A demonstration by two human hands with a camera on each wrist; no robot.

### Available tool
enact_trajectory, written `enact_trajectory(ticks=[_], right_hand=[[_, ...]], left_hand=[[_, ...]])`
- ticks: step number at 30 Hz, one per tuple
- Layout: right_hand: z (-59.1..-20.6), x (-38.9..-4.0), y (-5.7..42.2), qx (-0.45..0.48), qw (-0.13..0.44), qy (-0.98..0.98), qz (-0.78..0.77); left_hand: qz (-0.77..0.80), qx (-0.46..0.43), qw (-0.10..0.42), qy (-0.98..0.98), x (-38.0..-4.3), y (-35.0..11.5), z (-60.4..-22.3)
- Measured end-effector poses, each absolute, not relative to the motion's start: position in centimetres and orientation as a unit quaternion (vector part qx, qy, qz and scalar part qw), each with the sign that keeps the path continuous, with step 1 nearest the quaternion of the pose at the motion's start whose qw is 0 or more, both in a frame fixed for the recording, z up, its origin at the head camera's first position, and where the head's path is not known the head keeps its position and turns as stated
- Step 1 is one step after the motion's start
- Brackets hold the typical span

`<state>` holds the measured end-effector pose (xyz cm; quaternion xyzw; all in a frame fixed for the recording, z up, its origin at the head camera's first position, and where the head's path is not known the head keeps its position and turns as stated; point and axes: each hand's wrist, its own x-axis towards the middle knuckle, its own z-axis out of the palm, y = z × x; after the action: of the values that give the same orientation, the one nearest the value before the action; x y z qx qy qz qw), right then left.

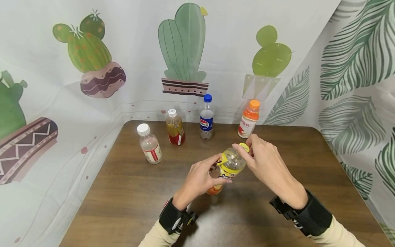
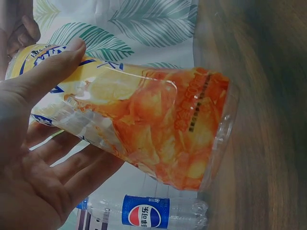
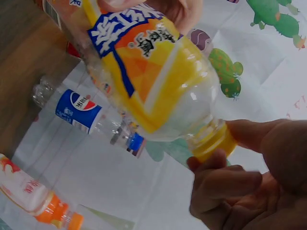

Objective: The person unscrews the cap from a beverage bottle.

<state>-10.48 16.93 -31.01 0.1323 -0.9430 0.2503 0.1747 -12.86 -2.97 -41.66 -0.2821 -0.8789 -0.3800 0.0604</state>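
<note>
My left hand grips a clear plastic drink bottle around its label, which is yellow and orange with blue lettering. The bottle leans, its neck toward my right hand and its base close over the table. Between thumb and fingers, the right hand pinches the yellow cap, which sits on the bottle's neck. Through the clear shoulder no liquid shows. In the left wrist view, the thumb lies across the label and the fingers pass behind the bottle.
Along the back of the wooden table stand a blue-capped Pepsi bottle, an orange-capped bottle and a white-capped bottle with a red and olive label. Another white-capped bottle stands left. Behind hangs a cactus-print cloth.
</note>
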Motion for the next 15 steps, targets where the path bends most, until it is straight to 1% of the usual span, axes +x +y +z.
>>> enact_trajectory(ticks=[6, 11, 15], right_hand=[[-31.14, -10.81, 17.25, 0.169, 0.197, -0.932, 0.255], [-31.02, -10.93, 17.44, 0.193, 0.202, -0.925, 0.257], [-30.79, -11.04, 17.68, 0.232, 0.209, -0.916, 0.252]], left_hand=[[-0.397, -0.277, 0.044, -0.874, -12.91, -3.08, -41.52], [-0.422, -0.273, 0.014, -0.865, -12.88, -3.12, -41.32], [-0.445, -0.275, -0.009, -0.852, -12.90, -3.27, -41.13]])
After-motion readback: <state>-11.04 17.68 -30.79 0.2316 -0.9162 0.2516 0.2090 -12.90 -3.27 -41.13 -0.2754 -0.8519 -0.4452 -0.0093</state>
